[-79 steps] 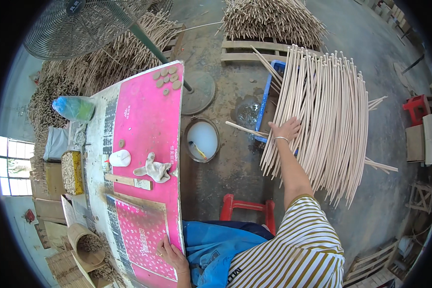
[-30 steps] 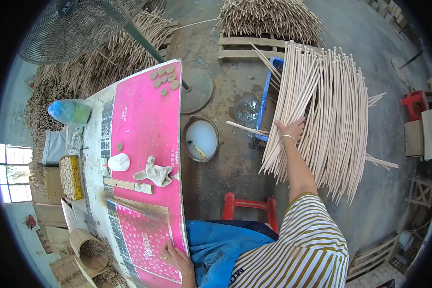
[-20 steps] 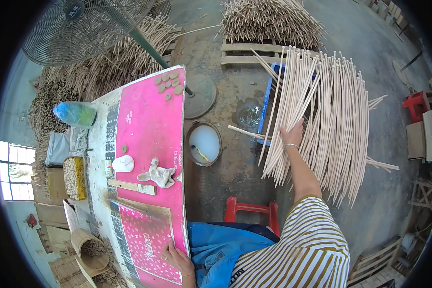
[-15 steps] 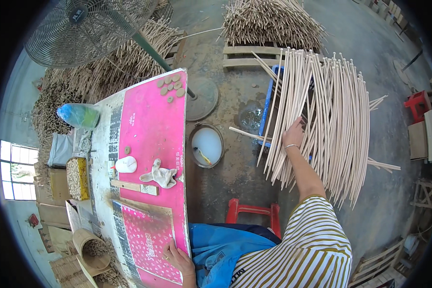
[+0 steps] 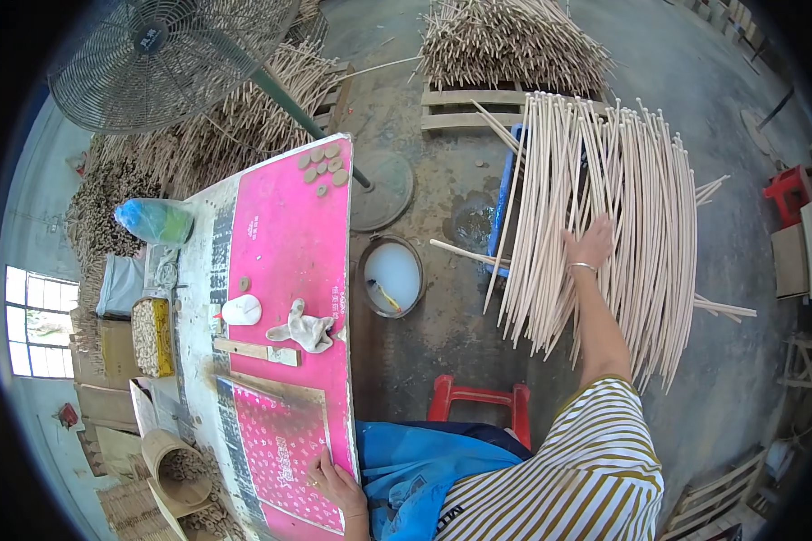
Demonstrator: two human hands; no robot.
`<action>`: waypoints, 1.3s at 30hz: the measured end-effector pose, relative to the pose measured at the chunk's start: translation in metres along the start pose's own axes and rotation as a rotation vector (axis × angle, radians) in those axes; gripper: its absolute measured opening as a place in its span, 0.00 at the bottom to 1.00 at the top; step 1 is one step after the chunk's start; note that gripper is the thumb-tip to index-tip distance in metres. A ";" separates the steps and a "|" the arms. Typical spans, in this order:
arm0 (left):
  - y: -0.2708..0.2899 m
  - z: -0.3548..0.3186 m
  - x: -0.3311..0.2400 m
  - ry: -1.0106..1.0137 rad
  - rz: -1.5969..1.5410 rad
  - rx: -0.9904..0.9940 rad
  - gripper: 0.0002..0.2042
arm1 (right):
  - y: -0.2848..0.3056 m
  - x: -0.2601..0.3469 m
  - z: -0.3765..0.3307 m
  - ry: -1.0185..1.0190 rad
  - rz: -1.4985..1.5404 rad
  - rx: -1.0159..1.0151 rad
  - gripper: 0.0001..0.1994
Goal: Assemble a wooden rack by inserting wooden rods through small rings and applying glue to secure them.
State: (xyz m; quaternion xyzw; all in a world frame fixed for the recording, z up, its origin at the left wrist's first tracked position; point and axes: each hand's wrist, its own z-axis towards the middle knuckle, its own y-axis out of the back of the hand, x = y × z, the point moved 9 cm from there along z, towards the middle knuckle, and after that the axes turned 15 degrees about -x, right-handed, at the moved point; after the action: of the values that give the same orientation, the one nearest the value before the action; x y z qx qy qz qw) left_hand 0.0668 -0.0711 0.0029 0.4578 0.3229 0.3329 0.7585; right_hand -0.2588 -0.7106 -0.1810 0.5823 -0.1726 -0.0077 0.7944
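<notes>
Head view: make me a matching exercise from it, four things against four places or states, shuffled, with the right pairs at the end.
Things
1. Right hand
2. Left hand
3. Glove
4. Bucket

Places and states
A. On the pink board, near the white bottle
B. On the floor, with white liquid inside
C. On the sticks
D. At the board's edge, beside the blue apron

Right pairs
1-C, 2-D, 3-A, 4-B
</notes>
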 end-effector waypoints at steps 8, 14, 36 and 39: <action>0.005 -0.001 0.001 0.026 0.020 -0.011 0.20 | -0.027 -0.040 0.007 -0.106 -0.150 0.141 0.24; 0.001 0.001 -0.005 -0.010 -0.001 -0.024 0.20 | -0.032 -0.018 -0.004 0.154 -0.025 -0.170 0.20; 0.001 0.001 -0.003 -0.004 0.030 0.000 0.20 | -0.043 -0.013 -0.010 0.017 -0.054 -0.074 0.27; 0.000 0.001 -0.002 -0.012 0.038 0.002 0.21 | -0.047 0.006 -0.017 0.121 -0.105 -0.057 0.31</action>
State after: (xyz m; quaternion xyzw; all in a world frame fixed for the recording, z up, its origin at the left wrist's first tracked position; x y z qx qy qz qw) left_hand 0.0665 -0.0733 0.0038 0.4664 0.3100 0.3443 0.7535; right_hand -0.2393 -0.7112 -0.2276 0.5672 -0.0930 -0.0191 0.8181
